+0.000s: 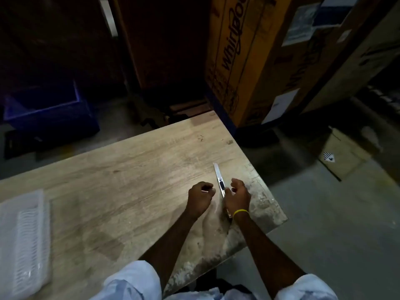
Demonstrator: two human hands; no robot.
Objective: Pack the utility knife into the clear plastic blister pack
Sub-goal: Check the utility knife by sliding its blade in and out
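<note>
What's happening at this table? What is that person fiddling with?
A person is working at a wooden table. A slim metal utility knife lies near the table's right edge, its blade end pointing away; the right hand is on its handle, and the left hand is curled beside it. The clear plastic blister pack sits far left, not yet in use.

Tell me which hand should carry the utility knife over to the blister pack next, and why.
Right. The right hand already lies against the utility knife, fingers curled beside its handle. The left hand is closed nearby, apparently pinching something small. The blister pack sits far left on the table, so it's a long reach.
</note>
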